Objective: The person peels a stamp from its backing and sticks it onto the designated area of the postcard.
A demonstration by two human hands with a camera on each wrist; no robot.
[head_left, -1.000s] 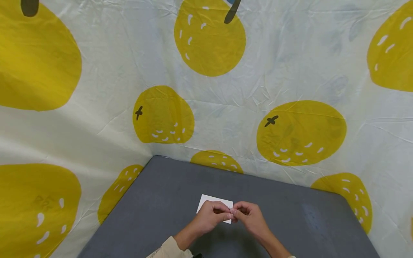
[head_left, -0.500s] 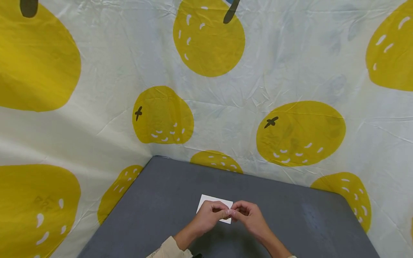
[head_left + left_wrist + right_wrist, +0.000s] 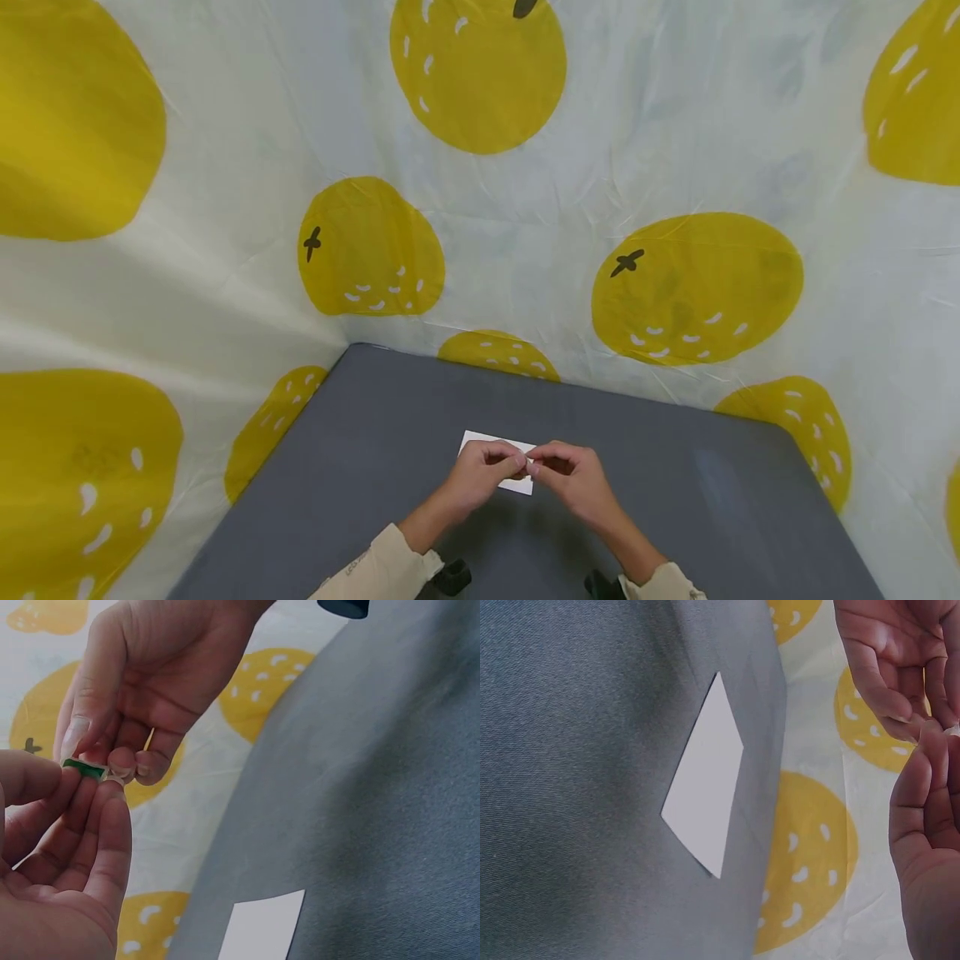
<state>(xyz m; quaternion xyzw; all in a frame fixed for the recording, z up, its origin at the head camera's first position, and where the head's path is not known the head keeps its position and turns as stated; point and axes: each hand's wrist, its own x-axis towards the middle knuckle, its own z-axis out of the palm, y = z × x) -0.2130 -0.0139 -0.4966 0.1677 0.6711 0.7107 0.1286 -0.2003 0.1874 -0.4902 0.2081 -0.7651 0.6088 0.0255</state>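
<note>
Both hands meet fingertip to fingertip over a white card (image 3: 517, 486) lying on the grey table. Between them is a small flat green piece with pale edges (image 3: 85, 768), seen best in the left wrist view. My left hand (image 3: 474, 477) pinches it between thumb and fingers. From the other side, my right hand (image 3: 576, 479) pinches its edge with thumb and fingertips. Only a bit of white shows at the fingertips in the right wrist view, where the card (image 3: 705, 787) lies apart from the hands. The piece's exact kind I cannot tell.
A dark grey table (image 3: 405, 408) spreads around the hands. White cloth with yellow fruit prints (image 3: 525, 275) hangs behind it and along the sides. Black wrist straps (image 3: 452, 577) and light sleeves (image 3: 382, 567) show at the bottom of the head view.
The head view has tilted down a little, so everything sits higher and more of the sleeves shows. The fingertips have shifted slightly against each other, both hands staying together above the card.
</note>
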